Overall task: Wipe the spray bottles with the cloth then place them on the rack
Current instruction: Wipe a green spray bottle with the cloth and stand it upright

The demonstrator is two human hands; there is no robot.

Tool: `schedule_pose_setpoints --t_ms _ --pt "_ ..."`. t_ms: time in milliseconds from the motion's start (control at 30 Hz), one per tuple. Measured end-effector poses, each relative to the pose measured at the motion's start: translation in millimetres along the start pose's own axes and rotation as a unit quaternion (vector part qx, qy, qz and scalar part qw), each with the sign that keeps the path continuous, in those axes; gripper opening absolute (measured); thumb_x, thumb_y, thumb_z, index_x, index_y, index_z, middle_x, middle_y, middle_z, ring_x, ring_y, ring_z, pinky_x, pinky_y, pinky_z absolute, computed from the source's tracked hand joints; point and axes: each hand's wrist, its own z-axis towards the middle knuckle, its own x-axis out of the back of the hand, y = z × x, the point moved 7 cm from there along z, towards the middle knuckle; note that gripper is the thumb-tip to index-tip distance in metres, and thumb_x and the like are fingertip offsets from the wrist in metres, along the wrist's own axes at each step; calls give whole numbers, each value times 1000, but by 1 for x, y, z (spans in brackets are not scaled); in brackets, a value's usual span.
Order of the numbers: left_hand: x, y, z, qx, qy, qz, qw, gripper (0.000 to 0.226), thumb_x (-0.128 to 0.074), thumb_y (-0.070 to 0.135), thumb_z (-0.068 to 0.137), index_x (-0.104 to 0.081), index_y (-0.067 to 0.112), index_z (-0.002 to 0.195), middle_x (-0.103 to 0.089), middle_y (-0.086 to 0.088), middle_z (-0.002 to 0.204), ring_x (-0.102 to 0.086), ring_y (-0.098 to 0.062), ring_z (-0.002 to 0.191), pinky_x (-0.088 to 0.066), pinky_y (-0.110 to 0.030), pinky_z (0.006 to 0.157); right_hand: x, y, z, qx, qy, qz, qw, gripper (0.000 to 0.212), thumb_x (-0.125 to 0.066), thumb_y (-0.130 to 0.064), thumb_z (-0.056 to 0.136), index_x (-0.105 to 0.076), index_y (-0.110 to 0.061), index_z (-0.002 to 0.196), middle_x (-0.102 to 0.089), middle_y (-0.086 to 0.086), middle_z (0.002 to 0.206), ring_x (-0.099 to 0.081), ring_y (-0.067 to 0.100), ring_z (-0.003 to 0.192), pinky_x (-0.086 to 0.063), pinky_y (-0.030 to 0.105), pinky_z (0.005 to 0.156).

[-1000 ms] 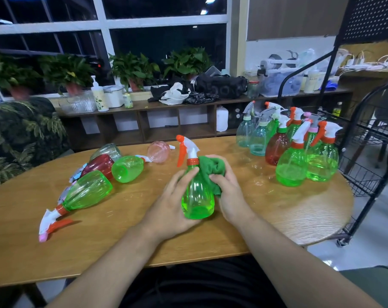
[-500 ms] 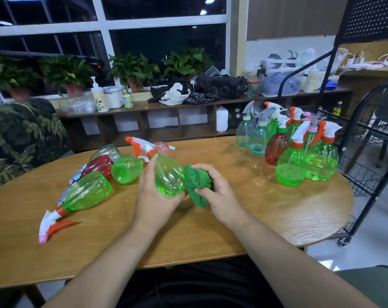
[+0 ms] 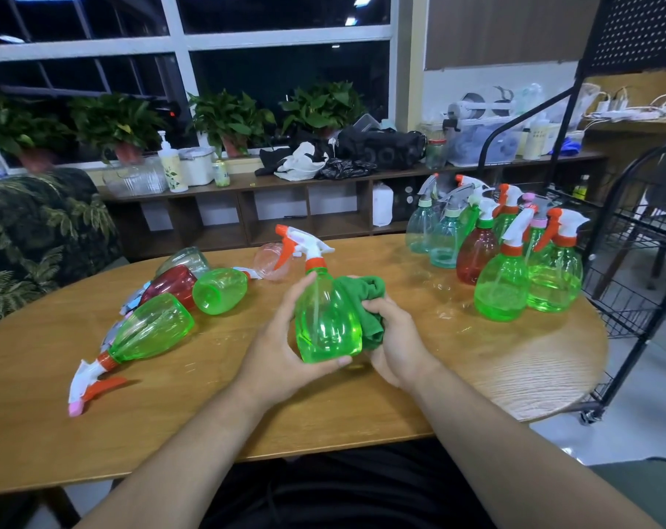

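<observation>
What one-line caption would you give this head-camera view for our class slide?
The left hand grips a green spray bottle while the right hand presses a green cloth against it.

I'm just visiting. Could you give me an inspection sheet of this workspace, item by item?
Surface: round wooden table; lying bottles at left, standing bottles at right.
Job's things: green translucent plastic spray bottle, nozzle up; crumpled green cloth against its right side; black wire rack right of table.
Clutter: dark clothes and containers on low wooden shelf behind.
Hands: left hand grips the bottle; right hand grips the cloth.
Cables: white cords at far right background.
Surroundings: potted plants along dark window.
</observation>
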Motion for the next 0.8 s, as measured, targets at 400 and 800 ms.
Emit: schedule_pose_setpoints --t_ms 400,800 --pt "-19 -4 2 -64 -62 131 987 119 -97 53 70 -30 29 165 -38 8 162 -37 -9 151 -30 -30 126 4 -17 4 136 5 -106 985 42 -50 -5 85 -68 -15 121 -66 15 115 -60 31 106 -48 52 98" --pt "-2 -16 5 11 62 117 991 121 -100 35 65 -33 24 165 -46 9 154 -33 20 139 -26 -6 115 -11 -18 -10 206 -40 -280 937 53 -52 3 79 -64 -21 125 -66 2 119 -60 17 101 -54 38 86"
